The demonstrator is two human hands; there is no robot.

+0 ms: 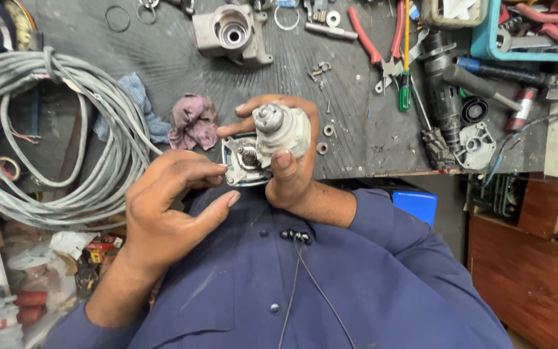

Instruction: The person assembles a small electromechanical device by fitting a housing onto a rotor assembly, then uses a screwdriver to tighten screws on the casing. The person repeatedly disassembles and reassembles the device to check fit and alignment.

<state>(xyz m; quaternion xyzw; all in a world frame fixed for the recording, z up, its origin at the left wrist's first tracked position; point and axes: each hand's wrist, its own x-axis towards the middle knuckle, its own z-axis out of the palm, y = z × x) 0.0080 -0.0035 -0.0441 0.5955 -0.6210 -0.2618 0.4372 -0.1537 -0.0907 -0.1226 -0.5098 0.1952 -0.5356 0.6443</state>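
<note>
— Holding the grey metal gear housing (pixel 278 136) in the right hand (pixel 292 171), thumb pressed on its front and fingers curled over the top, is that a firm enough grip?

— I judge yes. The housing sits clamped in that hand, raised above the near edge of the surface (pixel 163 71), close to the chest. The left hand (pixel 163 210) has its fingertips pinched together at the housing's open face, where a small gear shows; I cannot tell whether they hold anything between them.

— What makes this step go well?

— Keeping the open face turned toward the eyes, and working with fingertips only, so nothing small slips into the lap of the blue shirt (pixel 330 284).

— And round about?

— A pinkish rag (pixel 192 120) lies just beyond the hands, a blue cloth (pixel 138 97) beside it. Loose washers (pixel 325 138) rest near the housing, easy to knock. A second metal casting (pixel 232 33) stands further off, red-handled pliers (pixel 377 40) and a green-handled screwdriver (pixel 405 90) to its right, a coil of grey cable (pixel 46 129) well to the left.
</note>
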